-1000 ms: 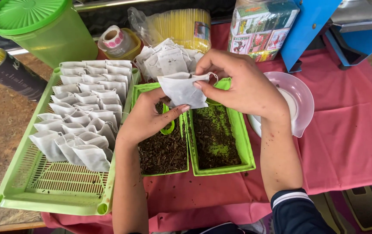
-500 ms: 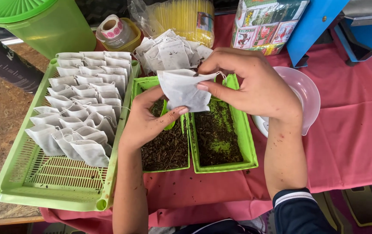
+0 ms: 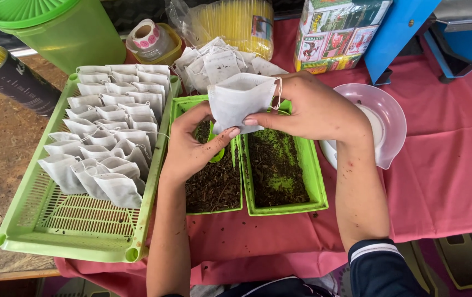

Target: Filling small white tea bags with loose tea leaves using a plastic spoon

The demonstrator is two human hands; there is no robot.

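White filter paper is what we have in hand: our right hand (image 3: 315,107) pinches the empty pouch (image 3: 239,102) by its upper edge, its drawstring looped near the thumb, while our left hand (image 3: 189,148) grips the lower corner between thumb and fingers, so both hands are closed on the same pouch. It hangs just above the two small green trays (image 3: 313,190), over the strip where they meet. We judge this to be the opening of a pouch ahead of filling; the next move calls for spreading its mouth wide and bringing loose leaf to it without spilling. The pouch looks flat, thin, slightly creased and unfilled. Below it the trays hold dark dried leaf, the right one with a greenish patch. Left of the trays a big slotted green basket (image 3: 37,220) carries rows of filled pouches; behind them lies a heap of blank pouches (image 3: 208,60); right of them sits a clear plastic bowl (image 3: 382,110), all on the pink-clothed tabletop (image 3: 445,181).
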